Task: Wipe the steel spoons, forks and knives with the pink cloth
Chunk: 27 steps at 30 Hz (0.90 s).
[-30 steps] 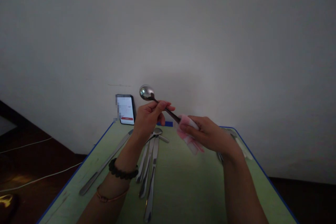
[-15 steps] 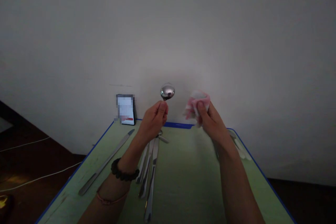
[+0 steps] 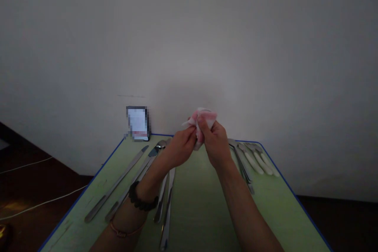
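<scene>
My left hand (image 3: pixel 182 145) is closed on the spoon that showed in it half a second ago; the spoon is now hidden by my fingers and the cloth. My right hand (image 3: pixel 217 141) grips a pink and white cloth (image 3: pixel 203 116), bunched up where the spoon's bowl would be, thumb pressed on top. The two hands meet above the far side of the green table (image 3: pixel 201 204). Below my left forearm lie several metal table knives (image 3: pixel 167 212), and a spoon (image 3: pixel 161 145) rests near their far ends.
A phone (image 3: pixel 138 124) leans against the wall at the table's back left. One knife (image 3: pixel 118 183) lies apart on the left. On the right are several pale-handled utensils (image 3: pixel 255 161) and metal cutlery (image 3: pixel 243 165). The wall (image 3: pixel 189 47) stands directly behind the table.
My right hand has moved left with the cloth and joined my left hand. The spoon's shiny bowl, bare before, is now covered. More cutlery shows at the right.
</scene>
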Each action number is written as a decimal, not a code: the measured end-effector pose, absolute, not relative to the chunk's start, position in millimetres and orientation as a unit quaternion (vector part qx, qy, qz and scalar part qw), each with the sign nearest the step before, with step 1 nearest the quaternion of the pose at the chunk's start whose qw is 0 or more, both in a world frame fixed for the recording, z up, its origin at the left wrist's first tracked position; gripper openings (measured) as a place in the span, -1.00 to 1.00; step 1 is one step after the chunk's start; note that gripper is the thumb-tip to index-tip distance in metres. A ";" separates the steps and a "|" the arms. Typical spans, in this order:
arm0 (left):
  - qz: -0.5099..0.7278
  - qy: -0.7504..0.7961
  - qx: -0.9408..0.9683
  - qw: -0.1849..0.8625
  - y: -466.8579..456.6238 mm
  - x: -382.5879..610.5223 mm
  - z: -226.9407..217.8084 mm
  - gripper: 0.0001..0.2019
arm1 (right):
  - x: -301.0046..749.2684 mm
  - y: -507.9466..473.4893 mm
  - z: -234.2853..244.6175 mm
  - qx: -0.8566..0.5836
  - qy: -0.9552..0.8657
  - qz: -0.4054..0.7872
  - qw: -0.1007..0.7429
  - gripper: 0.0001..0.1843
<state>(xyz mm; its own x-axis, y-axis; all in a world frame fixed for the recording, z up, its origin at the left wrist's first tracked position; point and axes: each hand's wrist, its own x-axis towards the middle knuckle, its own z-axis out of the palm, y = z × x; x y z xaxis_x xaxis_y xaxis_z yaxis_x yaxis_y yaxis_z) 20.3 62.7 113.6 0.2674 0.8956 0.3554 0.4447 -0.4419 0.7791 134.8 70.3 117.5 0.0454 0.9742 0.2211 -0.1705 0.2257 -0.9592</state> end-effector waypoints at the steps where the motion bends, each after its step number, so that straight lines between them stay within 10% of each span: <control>1: 0.399 0.450 0.754 0.264 62.3 20.8 113.1 -0.77 | 136.0 70.9 117.8 -0.416 -0.498 0.464 0.603 -0.52; 27: 0.379 0.416 0.750 0.348 63.8 16.4 112.5 -0.65 | 137.8 81.4 113.1 -0.366 -0.393 0.522 0.663 -0.56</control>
<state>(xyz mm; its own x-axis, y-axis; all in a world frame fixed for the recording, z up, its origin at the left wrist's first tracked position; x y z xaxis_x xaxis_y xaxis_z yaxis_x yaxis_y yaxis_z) 16.4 63.8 112.5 0.3661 0.8879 0.2785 0.3601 -0.4112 0.8374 137.8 81.4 113.1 0.1472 0.9794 0.1382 -0.4036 0.1871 -0.8956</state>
